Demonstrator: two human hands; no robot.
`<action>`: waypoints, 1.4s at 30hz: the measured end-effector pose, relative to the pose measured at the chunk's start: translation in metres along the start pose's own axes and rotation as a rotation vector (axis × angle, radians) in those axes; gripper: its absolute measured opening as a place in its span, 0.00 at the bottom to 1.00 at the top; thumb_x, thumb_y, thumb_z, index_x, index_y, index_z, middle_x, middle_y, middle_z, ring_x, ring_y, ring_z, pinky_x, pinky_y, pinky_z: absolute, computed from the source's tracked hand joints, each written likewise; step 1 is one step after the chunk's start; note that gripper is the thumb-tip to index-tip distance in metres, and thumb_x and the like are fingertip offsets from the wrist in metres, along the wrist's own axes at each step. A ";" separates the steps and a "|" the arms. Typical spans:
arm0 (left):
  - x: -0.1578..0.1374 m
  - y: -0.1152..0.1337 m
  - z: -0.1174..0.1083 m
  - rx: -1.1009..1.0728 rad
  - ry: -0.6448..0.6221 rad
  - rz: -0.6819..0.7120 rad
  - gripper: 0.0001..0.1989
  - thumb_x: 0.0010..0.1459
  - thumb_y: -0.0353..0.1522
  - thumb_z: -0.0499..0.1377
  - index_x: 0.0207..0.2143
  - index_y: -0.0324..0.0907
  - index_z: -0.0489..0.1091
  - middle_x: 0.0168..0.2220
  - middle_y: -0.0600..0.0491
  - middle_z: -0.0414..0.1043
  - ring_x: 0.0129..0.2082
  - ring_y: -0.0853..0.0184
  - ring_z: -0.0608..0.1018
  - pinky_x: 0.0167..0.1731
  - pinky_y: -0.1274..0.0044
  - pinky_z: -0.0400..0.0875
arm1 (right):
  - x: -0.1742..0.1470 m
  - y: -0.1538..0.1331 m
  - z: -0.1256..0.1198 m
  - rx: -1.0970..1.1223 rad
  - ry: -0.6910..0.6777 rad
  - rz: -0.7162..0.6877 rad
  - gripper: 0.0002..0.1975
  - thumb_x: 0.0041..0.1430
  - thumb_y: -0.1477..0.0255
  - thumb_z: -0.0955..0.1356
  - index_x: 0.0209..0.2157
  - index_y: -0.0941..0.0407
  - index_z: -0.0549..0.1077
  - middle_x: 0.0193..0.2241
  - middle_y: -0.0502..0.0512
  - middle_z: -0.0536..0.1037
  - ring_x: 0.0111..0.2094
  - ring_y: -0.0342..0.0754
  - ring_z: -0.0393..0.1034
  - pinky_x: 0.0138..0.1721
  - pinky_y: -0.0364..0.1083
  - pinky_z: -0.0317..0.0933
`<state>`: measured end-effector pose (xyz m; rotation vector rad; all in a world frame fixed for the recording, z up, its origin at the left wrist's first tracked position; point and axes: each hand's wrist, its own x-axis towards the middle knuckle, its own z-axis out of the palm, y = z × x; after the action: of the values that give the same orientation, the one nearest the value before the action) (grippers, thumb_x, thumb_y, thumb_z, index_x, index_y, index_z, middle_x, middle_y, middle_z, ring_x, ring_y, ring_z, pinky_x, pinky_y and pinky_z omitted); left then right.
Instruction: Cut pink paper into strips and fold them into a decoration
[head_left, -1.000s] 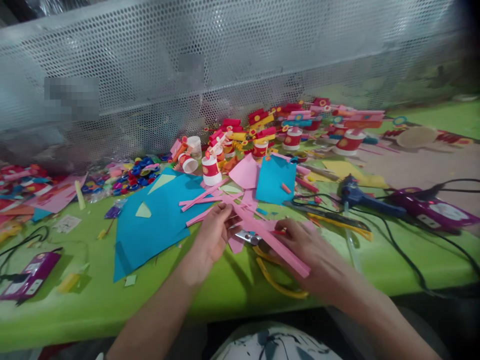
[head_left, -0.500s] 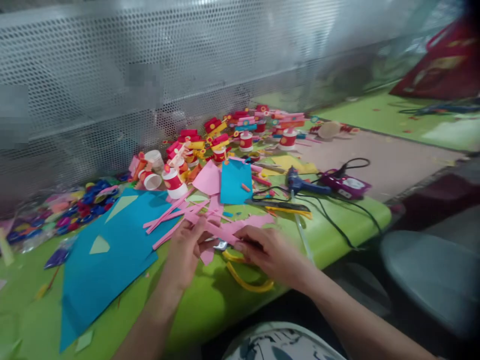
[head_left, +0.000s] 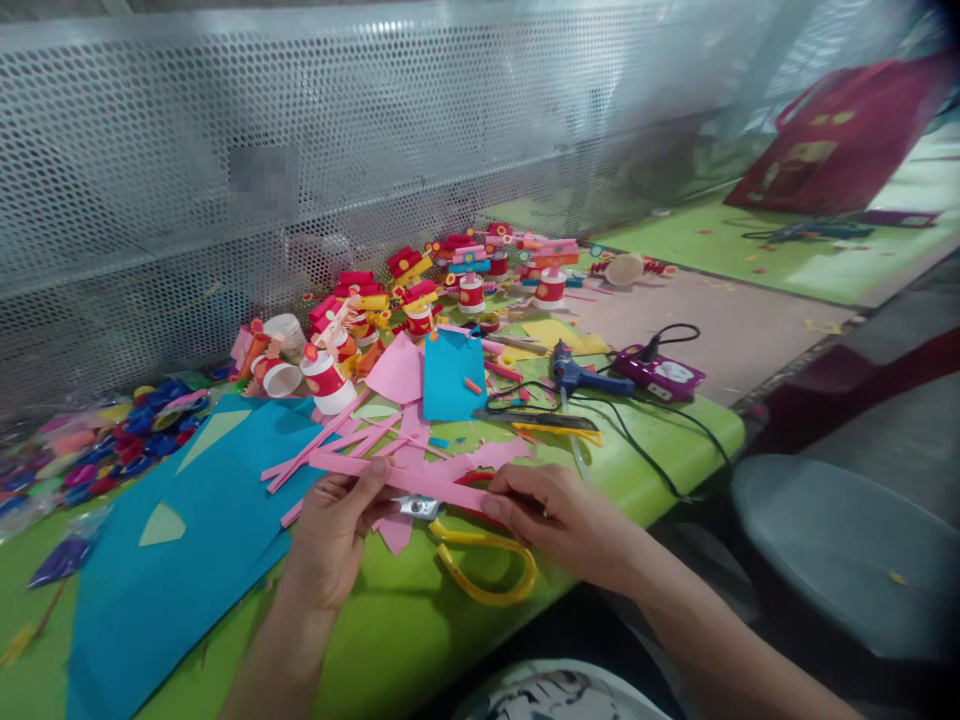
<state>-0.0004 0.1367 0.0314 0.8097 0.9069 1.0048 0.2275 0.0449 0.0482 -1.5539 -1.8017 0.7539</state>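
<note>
A flat pink paper strip [head_left: 431,484] stretches between my two hands above the green table. My left hand [head_left: 337,525] pinches it between thumb and fingers, with its left end sticking out past the thumb. At the strip's right end, my right hand [head_left: 544,510] grips it between thumb and fingertips. Below lie scissors with yellow handles [head_left: 517,580], partly covered by the strip and my hands. Loose pink strips [head_left: 322,440] and torn pink paper [head_left: 487,457] lie just beyond, beside a large blue sheet [head_left: 180,560].
Paper figures on red-and-white cups [head_left: 328,380] crowd along the perforated metal panel [head_left: 300,120]. A blue glue gun [head_left: 589,375], a purple box with a cord [head_left: 660,370] and a yellow-black cutter [head_left: 555,428] lie right. A grey stool [head_left: 847,540] stands beyond the table edge.
My hands have moved apart, and the strip between them now shows longer and straighter. The whole view has shifted, so the tabletop things appear further left.
</note>
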 end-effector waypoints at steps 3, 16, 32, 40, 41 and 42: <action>-0.001 0.002 0.003 -0.026 0.032 -0.024 0.18 0.38 0.36 0.79 0.31 0.37 0.82 0.26 0.51 0.82 0.22 0.70 0.81 0.23 0.84 0.79 | -0.002 0.000 -0.005 0.003 0.002 -0.022 0.17 0.70 0.61 0.62 0.30 0.55 0.72 0.24 0.49 0.72 0.24 0.41 0.61 0.25 0.41 0.52; 0.007 0.006 -0.008 -0.127 0.171 0.019 0.14 0.58 0.37 0.69 0.45 0.41 0.79 0.45 0.47 0.82 0.35 0.68 0.83 0.30 0.81 0.80 | -0.002 0.029 -0.005 -0.037 0.373 0.116 0.16 0.70 0.65 0.60 0.54 0.55 0.68 0.21 0.45 0.74 0.21 0.44 0.66 0.26 0.44 0.58; 0.001 0.003 -0.002 -0.018 0.046 -0.038 0.19 0.50 0.40 0.73 0.41 0.40 0.78 0.36 0.54 0.76 0.30 0.73 0.77 0.28 0.83 0.75 | 0.032 0.029 0.035 -0.449 0.441 0.020 0.20 0.70 0.67 0.62 0.59 0.60 0.70 0.32 0.58 0.85 0.27 0.51 0.78 0.31 0.47 0.64; -0.002 0.005 -0.002 -0.015 0.019 -0.036 0.16 0.53 0.39 0.72 0.40 0.41 0.78 0.35 0.54 0.75 0.30 0.73 0.76 0.29 0.83 0.74 | 0.056 0.025 0.049 -0.493 0.278 -0.028 0.28 0.71 0.70 0.61 0.69 0.61 0.58 0.41 0.64 0.85 0.36 0.55 0.81 0.34 0.47 0.66; -0.002 0.006 -0.002 -0.017 0.018 -0.034 0.16 0.53 0.39 0.72 0.40 0.41 0.78 0.34 0.54 0.75 0.30 0.73 0.77 0.29 0.83 0.74 | 0.056 0.024 0.050 -0.483 0.256 -0.031 0.28 0.71 0.71 0.61 0.70 0.60 0.57 0.41 0.63 0.85 0.36 0.54 0.81 0.34 0.47 0.66; -0.002 0.007 -0.002 -0.020 0.021 -0.032 0.16 0.52 0.39 0.72 0.40 0.40 0.78 0.34 0.54 0.75 0.30 0.73 0.77 0.29 0.83 0.74 | 0.055 0.023 0.049 -0.472 0.235 -0.028 0.28 0.71 0.72 0.60 0.69 0.59 0.57 0.41 0.62 0.85 0.35 0.53 0.81 0.33 0.47 0.65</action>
<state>-0.0049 0.1375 0.0370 0.7671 0.9231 0.9949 0.1982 0.1014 0.0046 -1.8161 -1.9011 0.1194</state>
